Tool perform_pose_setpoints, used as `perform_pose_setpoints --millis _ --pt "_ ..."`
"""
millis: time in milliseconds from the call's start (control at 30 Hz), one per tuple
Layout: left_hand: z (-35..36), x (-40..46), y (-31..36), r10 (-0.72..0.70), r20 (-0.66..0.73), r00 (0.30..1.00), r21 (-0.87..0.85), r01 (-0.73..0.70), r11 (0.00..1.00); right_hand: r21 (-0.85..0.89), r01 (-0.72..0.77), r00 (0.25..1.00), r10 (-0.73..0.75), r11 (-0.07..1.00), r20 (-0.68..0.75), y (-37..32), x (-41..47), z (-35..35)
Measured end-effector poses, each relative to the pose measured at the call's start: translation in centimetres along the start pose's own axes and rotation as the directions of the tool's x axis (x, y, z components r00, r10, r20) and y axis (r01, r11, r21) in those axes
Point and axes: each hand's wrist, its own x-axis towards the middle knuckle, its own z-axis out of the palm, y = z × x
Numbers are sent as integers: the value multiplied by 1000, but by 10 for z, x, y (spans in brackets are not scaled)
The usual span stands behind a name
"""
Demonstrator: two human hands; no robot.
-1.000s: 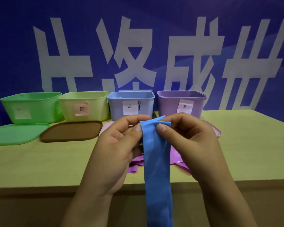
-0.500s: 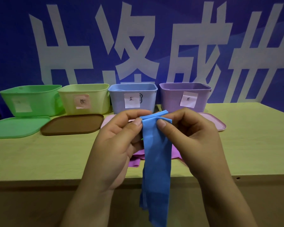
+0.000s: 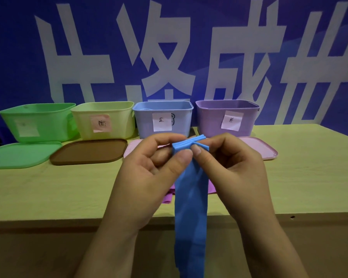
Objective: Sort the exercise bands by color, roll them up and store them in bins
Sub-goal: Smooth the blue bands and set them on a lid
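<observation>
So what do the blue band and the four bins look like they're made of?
Blue band: seemingly thin matte rubber or latex; it folds into soft layers and hangs limp. Green bin, yellow bin, blue bin and purple bin: probably moulded plastic, with smooth, slightly glossy walls and rolled rims.

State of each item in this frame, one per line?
blue band: top end folded over, rest hanging down
left hand: pinches the fold
right hand: pinches the fold
four bins: open, lids off
purple band: lying unrolled on the table
</observation>
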Motion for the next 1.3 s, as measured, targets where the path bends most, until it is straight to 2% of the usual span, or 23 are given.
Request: perform_pose_setpoints --millis 100,267,333,433,533,667,833,900,1000,1067,1133,1300 --pt "1 0 -3 69 -57 996 94 -63 994 -20 20 1000 -20 1000 15 -1 -2 2" --pt "-5 -1 -3 125 -44 991 89 -121 989 -146 129 990 -137 981 -46 2 -2 0" --pt "-7 -2 -1 119 -27 993 78 -116 990 -54 94 994 -96 994 -52 2 0 -5" --pt "-11 -1 3 105 -8 994 53 -104 993 145 4 1000 -6 989 14 -1 1 -11" --pt "-15 0 5 77 12 997 14 -77 997 133 19 998 -27 991 60 -5 1 -12" --pt "-16 -1 6 53 47 997 41 -55 998 52 72 988 -78 996 134 -4 0 -11" --pt "-23 2 13 60 107 992 285 -89 954 66 123 987 -129 990 99 2 -3 -7" --pt "-22 4 16 26 111 994 327 -61 943 95 124 987 -133 988 95 4 -3 -7" --pt "-19 10 19 40 112 993 384 -80 920 134 62 987 -81 989 136 8 -3 -7" --pt "-18 14 20 78 95 992 418 -111 902 148 -37 973 2 988 230 14 -6 -7" --pt "-17 19 21 113 82 990 447 -138 884 106 -109 948 71 988 310 23 -13 -3" --pt "-12 28 25 185 -5 983 499 -158 852 32 -235 910 208 971 360 51 -30 14"
